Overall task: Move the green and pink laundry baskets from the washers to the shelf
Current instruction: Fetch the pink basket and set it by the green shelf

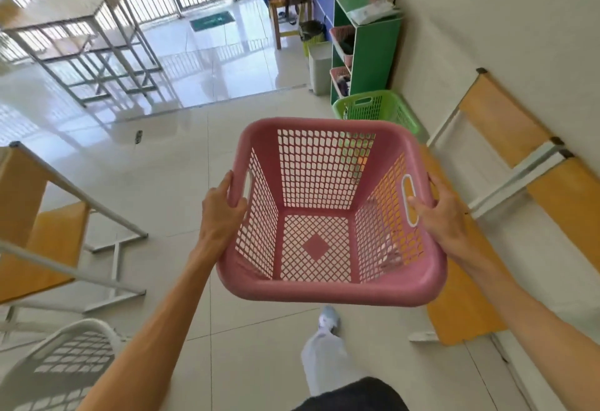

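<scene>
I carry an empty pink laundry basket [328, 289] in front of me, above the tiled floor. My left hand [222, 207] grips its left rim at the handle slot. My right hand [438, 212] grips the right rim beside the white-edged handle slot. A green laundry basket [376, 110] stands on the floor just beyond the pink one, at the foot of a green shelf [376, 50]. The shelf stands against the right wall and holds small pink baskets in its compartments.
Orange-seated chairs [506, 125] line the right wall. Another orange chair [48, 235] is at left, and a white mesh chair [65, 358] at lower left. A white bin [319, 66] stands beside the shelf. A table [74, 11] and railings are far back left.
</scene>
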A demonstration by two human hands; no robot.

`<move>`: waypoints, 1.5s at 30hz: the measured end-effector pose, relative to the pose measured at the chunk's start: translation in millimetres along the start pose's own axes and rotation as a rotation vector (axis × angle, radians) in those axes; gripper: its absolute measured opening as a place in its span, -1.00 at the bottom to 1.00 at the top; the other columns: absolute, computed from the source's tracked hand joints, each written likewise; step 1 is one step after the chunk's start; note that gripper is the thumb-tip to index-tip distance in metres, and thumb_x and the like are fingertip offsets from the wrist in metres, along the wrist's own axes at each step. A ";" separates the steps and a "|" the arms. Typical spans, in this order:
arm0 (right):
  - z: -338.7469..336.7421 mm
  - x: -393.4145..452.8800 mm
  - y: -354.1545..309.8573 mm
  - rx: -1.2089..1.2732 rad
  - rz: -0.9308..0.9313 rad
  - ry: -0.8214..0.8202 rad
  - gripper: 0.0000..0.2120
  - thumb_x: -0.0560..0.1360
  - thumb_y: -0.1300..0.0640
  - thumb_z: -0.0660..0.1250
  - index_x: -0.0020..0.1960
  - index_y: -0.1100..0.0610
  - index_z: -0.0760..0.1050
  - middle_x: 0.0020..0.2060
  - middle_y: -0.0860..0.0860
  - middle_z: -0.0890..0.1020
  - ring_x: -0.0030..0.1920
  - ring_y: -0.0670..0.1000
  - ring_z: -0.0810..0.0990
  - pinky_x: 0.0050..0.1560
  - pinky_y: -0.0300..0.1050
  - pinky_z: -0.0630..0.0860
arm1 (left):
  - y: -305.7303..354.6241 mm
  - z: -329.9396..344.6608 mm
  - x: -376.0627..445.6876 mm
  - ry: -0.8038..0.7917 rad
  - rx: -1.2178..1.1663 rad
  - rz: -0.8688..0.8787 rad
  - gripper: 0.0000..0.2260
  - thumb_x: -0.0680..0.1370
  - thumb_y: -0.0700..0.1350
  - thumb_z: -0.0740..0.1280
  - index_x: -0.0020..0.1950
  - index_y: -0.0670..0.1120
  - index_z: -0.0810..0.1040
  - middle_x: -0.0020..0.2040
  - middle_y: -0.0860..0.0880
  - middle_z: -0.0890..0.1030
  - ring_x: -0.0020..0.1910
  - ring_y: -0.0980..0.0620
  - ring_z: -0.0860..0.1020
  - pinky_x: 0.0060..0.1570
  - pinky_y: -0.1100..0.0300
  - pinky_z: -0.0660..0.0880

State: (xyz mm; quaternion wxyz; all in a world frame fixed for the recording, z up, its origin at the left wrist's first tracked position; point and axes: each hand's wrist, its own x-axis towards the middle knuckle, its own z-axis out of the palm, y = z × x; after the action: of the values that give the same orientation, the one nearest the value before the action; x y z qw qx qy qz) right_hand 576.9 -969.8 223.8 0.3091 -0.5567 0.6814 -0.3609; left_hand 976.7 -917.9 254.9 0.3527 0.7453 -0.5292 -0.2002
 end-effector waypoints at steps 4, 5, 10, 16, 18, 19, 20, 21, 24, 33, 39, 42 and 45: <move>34.6 91.9 -28.1 -0.034 0.006 -0.057 -0.29 0.40 -0.09 0.51 0.49 -0.10 0.33 0.14 0.00 0.68 -0.08 0.05 0.71 -0.07 -0.10 0.63 | 0.6 7.7 85.2 0.008 0.039 -0.051 -0.38 0.55 -0.13 0.38 0.58 -0.05 0.25 0.19 -0.16 0.60 -0.07 -0.06 0.67 -0.10 0.14 0.66; 41.1 116.0 -38.9 -0.038 -0.003 -0.055 -0.24 0.37 -0.11 0.54 0.49 -0.08 0.32 0.16 0.01 0.67 -0.07 0.04 0.71 -0.05 -0.07 0.64 | 3.2 8.0 110.7 0.009 0.038 -0.058 -0.37 0.54 -0.12 0.39 0.58 -0.04 0.25 0.18 -0.17 0.60 -0.08 -0.08 0.67 -0.08 0.04 0.68; 72.8 223.7 -87.9 -0.130 -0.023 0.004 -0.22 0.36 0.01 0.55 0.52 0.03 0.33 0.08 0.11 0.70 -0.27 -0.04 0.59 -0.16 -0.26 0.50 | 11.1 13.9 225.6 0.031 0.090 -0.005 -0.28 0.50 -0.10 0.44 0.60 -0.04 0.19 0.10 -0.13 0.48 -0.04 -0.06 0.58 -0.02 0.06 0.61; 92.1 327.4 -108.9 -0.184 0.030 0.125 -0.34 0.39 -0.01 0.52 0.43 0.10 0.42 0.10 0.09 0.70 -0.33 -0.09 0.56 -0.42 -0.50 0.30 | 22.4 57.0 375.7 -0.018 0.086 0.096 -0.32 0.55 -0.14 0.37 0.60 0.03 0.14 0.06 -0.06 0.38 -0.07 0.00 0.52 -0.16 0.19 0.53; 98.2 362.3 -106.6 -0.179 0.063 0.165 -0.35 0.39 -0.01 0.53 0.42 0.10 0.43 0.09 0.09 0.70 -0.29 0.00 0.59 -0.37 -0.41 0.41 | 26.9 81.5 434.7 -0.069 0.071 0.148 -0.33 0.55 -0.13 0.36 0.60 0.04 0.14 0.06 -0.04 0.37 -0.06 0.01 0.51 -0.17 0.21 0.52; 101.2 377.8 -105.9 -0.172 0.089 0.185 -0.36 0.40 -0.01 0.52 0.42 0.10 0.43 0.08 0.09 0.70 -0.29 0.01 0.60 -0.36 -0.37 0.45 | 30.5 92.6 463.8 -0.111 0.077 0.175 -0.34 0.55 -0.11 0.36 0.59 0.05 0.14 0.06 -0.03 0.37 -0.05 0.01 0.50 -0.18 0.24 0.49; 104.6 392.1 -105.7 -0.156 0.122 0.204 -0.37 0.40 0.01 0.52 0.41 0.10 0.43 0.07 0.09 0.70 -0.31 -0.01 0.60 -0.38 -0.36 0.45 | 35.8 102.5 492.1 -0.162 0.086 0.200 -0.35 0.55 -0.09 0.36 0.58 0.08 0.15 0.05 -0.02 0.37 -0.05 0.02 0.48 -0.19 0.27 0.45; 106.7 402.2 -105.9 -0.140 0.161 0.218 -0.38 0.40 0.02 0.52 0.41 0.11 0.43 0.06 0.09 0.70 -0.33 -0.04 0.61 -0.42 -0.37 0.44 | 41.5 111.1 515.1 -0.215 0.091 0.219 -0.36 0.53 -0.04 0.35 0.55 0.10 0.16 0.03 0.00 0.37 -0.05 0.03 0.46 -0.18 0.27 0.40; 113.8 438.0 -113.9 -0.096 0.262 0.307 -0.41 0.40 0.02 0.51 0.39 0.10 0.46 -0.02 0.06 0.70 -0.35 -0.17 0.61 -0.51 -0.40 0.40 | 61.9 139.3 594.2 -0.351 0.104 0.292 -0.30 0.39 0.22 0.28 0.51 0.15 0.18 -0.02 0.06 0.35 -0.10 0.09 0.42 -0.13 0.19 0.36; 123.3 510.7 -99.7 -0.012 0.465 0.588 -0.61 0.45 0.00 0.45 0.24 0.06 0.53 -0.18 -0.11 0.65 -0.34 -0.20 0.60 -0.51 -0.41 0.36 | 143.5 254.6 757.0 -0.581 0.172 0.518 -0.33 0.49 -0.07 0.34 0.56 0.11 0.15 0.04 0.00 0.38 -0.03 -0.02 0.46 -0.07 0.12 0.38; 141.9 566.7 -55.1 0.096 0.589 0.753 -0.63 0.45 0.10 0.46 0.24 0.07 0.52 -0.27 -0.21 0.59 -0.47 -0.21 0.56 -0.63 -0.43 0.38 | 191.9 353.6 821.9 -0.688 0.219 0.669 -0.39 0.48 -0.23 0.32 0.50 0.03 0.25 0.05 -0.09 0.47 -0.06 -0.06 0.48 -0.11 0.04 0.47; 150.1 593.2 -32.0 0.164 0.650 0.779 -0.65 0.46 0.09 0.46 0.22 0.02 0.51 -0.25 -0.17 0.63 -0.41 -0.22 0.64 -0.61 -0.39 0.41 | 205.3 402.5 846.0 -0.745 0.282 0.686 -0.33 0.51 -0.23 0.33 0.57 0.03 0.19 0.30 -0.22 0.44 0.18 -0.23 0.54 0.05 -0.06 0.51; 150.3 618.9 -15.7 0.268 0.719 0.768 -0.63 0.45 0.07 0.48 0.23 0.00 0.52 -0.23 -0.17 0.66 -0.39 -0.26 0.65 -0.58 -0.38 0.43 | 219.5 436.5 867.4 -0.797 0.305 0.629 -0.27 0.52 -0.24 0.33 0.62 0.07 0.11 0.44 -0.22 0.36 0.31 -0.23 0.48 0.19 -0.16 0.49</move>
State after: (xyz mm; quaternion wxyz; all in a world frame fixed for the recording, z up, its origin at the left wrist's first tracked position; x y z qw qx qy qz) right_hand 592.0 -1601.5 142.4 0.2103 -0.0722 0.8409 -0.4933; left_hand 853.3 -1903.5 188.9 0.0547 0.4593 -0.8434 -0.2733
